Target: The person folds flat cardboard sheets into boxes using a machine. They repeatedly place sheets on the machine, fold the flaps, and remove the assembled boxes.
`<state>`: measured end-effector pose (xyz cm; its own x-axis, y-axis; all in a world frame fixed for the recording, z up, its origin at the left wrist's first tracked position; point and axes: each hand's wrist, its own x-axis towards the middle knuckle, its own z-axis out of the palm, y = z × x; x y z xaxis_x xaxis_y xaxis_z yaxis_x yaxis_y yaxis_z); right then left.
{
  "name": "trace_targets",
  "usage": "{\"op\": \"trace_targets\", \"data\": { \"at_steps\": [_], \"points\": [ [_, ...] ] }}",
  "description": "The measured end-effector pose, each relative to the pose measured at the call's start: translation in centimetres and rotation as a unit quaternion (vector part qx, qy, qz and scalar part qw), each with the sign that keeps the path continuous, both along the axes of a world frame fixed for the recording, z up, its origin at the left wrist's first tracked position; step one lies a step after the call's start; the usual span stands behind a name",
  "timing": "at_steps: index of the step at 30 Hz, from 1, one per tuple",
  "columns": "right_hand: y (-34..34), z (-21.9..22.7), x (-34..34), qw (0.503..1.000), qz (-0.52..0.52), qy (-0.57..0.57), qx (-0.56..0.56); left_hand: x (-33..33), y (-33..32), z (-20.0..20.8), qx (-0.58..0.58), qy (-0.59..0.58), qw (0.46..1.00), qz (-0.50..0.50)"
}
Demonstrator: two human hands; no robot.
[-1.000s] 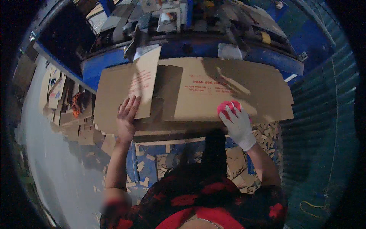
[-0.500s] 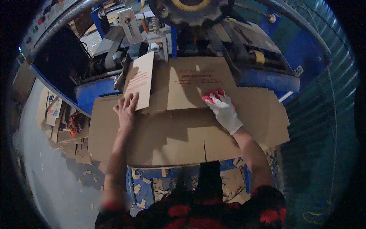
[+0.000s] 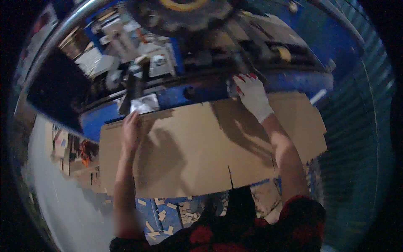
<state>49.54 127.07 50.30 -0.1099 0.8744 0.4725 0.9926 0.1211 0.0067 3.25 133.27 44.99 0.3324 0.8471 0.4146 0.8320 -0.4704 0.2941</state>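
Note:
A large brown cardboard sheet (image 3: 189, 147), with slits cut into its near edge, lies in front of the machine. My bare left hand (image 3: 132, 128) is over the sheet's far left part, fingertips beside a shiny metal plate (image 3: 145, 104); its fingers are blurred, and I cannot tell whether they grip anything. My right hand (image 3: 254, 95), in a white glove with red fingertips, reaches over the sheet's far edge to the blue front of the machine (image 3: 210, 89). Its fingers point forward, slightly apart, with nothing visible in them.
A dark toothed wheel (image 3: 184, 17) sits above the machine, and a metal tube (image 3: 63, 40) curves around the upper left. Stacked cardboard and scraps (image 3: 75, 155) lie at the left. Small cardboard offcuts (image 3: 161, 215) are strewn below. Corrugated metal wall (image 3: 357, 147) runs along the right.
The printed cardboard piece that lay under both hands is out of sight. My right hand has moved forward to the machine's edge. The view has shifted, uncovering the blue front and metal plate.

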Motion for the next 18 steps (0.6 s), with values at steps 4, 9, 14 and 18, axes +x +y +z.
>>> {"op": "trace_targets", "data": {
  "at_steps": [4,9,14,18],
  "points": [
    [-15.5,-1.7,2.6,0.987,-0.154,0.039,-0.031,-15.0,-10.4,-3.8,-0.084,-0.056,0.963,0.25],
    [-28.0,-2.5,1.0,0.953,-0.268,0.002,-0.141,-26.7,-16.6,-7.0,-0.231,-0.087,0.922,0.297],
    [-35.7,-3.1,-0.6,0.912,-0.401,0.054,-0.063,-27.1,-17.7,-6.0,-0.287,-0.098,0.931,0.204],
    [-38.7,-7.3,1.4,0.695,-0.441,0.456,0.338,-25.9,-18.1,-6.9,-0.09,-0.015,0.953,0.288]
  ]
}}
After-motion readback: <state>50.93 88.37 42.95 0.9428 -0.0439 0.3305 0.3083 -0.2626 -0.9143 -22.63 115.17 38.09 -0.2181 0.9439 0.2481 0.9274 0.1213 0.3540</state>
